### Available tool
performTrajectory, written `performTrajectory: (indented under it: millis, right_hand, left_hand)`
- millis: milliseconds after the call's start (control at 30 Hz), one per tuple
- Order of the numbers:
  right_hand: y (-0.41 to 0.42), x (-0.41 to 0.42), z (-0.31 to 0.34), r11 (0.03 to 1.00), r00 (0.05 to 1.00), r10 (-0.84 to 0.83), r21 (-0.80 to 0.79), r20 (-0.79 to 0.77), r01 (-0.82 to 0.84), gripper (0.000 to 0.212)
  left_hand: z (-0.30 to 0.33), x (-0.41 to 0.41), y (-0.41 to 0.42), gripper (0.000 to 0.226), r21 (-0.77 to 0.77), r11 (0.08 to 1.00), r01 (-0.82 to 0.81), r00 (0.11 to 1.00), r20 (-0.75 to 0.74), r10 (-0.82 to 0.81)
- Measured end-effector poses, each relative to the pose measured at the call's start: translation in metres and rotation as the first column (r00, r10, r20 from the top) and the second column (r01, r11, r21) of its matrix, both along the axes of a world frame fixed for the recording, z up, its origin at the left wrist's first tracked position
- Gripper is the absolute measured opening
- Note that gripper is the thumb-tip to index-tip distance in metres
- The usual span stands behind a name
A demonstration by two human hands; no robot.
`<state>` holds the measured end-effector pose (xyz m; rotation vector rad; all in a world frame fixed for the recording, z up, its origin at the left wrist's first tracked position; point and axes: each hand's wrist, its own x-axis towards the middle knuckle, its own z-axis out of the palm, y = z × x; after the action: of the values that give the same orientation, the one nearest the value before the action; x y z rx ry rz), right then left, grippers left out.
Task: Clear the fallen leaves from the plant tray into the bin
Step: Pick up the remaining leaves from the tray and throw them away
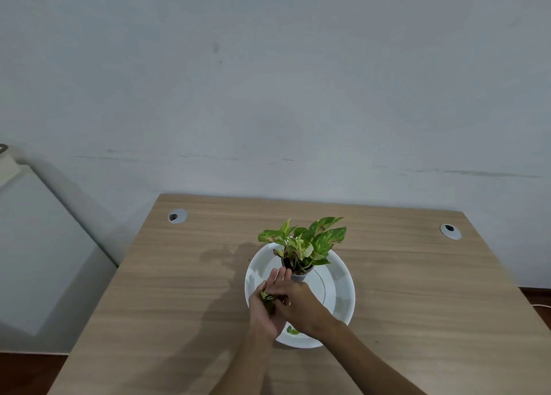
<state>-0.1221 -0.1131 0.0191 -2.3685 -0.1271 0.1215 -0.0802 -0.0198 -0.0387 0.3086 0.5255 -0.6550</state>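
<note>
From my head cam: white tray (343, 290) on the bench (179, 290) holds the potted plant (301, 245) and one loose leaf (292, 331) near its front rim. Left hand (265, 308) cups picked leaves (267, 297), fingers half curled; right hand (301, 300) covers them, grip unclear.

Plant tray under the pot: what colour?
White, plain: the round plant tray on the wood-grain table; head view shows it best.

Wood-grain worktop (179, 290), two round cable grommets (177, 216) (450, 231) at back corners, grey wall (268, 81); possibly a whiteboard (35, 245) leaning left.
</note>
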Motion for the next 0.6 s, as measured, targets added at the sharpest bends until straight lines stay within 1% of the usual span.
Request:
performTrajectory:
  millis: [100, 200, 267, 333, 400, 467, 533, 600]
  right_hand:
    - [-0.004, -0.003, 0.002, 0.996, 0.996, 0.066, -0.063, 0.054, -0.063, 0.041]
    - [-0.011, -0.005, -0.006, 0.964, 0.973, 0.163, -0.235, 0.166, -0.121, 0.049]
    - [-0.015, -0.006, -0.014, 0.930, 0.957, 0.191, -0.353, 0.216, -0.106, 0.056]
    - [-0.015, -0.008, -0.014, 0.906, 0.945, 0.186, -0.420, 0.270, -0.058, 0.063]
    - [-0.015, -0.009, -0.012, 0.907, 0.924, 0.171, -0.421, 0.342, -0.012, 0.068]
    - [-0.017, -0.009, -0.011, 0.936, 0.918, 0.111, -0.351, 0.380, 0.032, 0.069]
    - [-0.022, -0.007, -0.009, 0.967, 0.926, 0.036, -0.249, 0.375, 0.063, 0.062]
    - [-0.028, -0.006, -0.010, 0.979, 0.942, 0.010, -0.194, 0.335, 0.059, 0.056]
  left_hand:
    - [0.000, 0.000, 0.002, 0.040, -0.010, 1.000, -0.012, 1.000, -0.013, 0.012]
    - [0.001, 0.001, 0.003, 0.040, -0.021, 1.000, 0.001, 1.000, -0.031, -0.002]
    - [0.006, 0.001, 0.003, 0.040, -0.005, 1.000, 0.026, 0.999, -0.036, -0.026]
    - [0.008, 0.002, 0.003, 0.039, -0.012, 0.999, 0.034, 0.999, -0.041, -0.034]
    - [0.010, 0.003, 0.002, 0.037, -0.024, 1.000, 0.019, 0.999, -0.049, -0.020]
    - [0.008, 0.004, 0.003, 0.034, -0.040, 0.999, -0.014, 0.997, -0.070, 0.011]
    - [0.005, 0.003, 0.005, 0.034, -0.059, 0.997, -0.052, 0.995, -0.084, 0.047]
    - [0.002, 0.002, 0.007, 0.034, -0.063, 0.996, -0.066, 0.994, -0.090, 0.061]
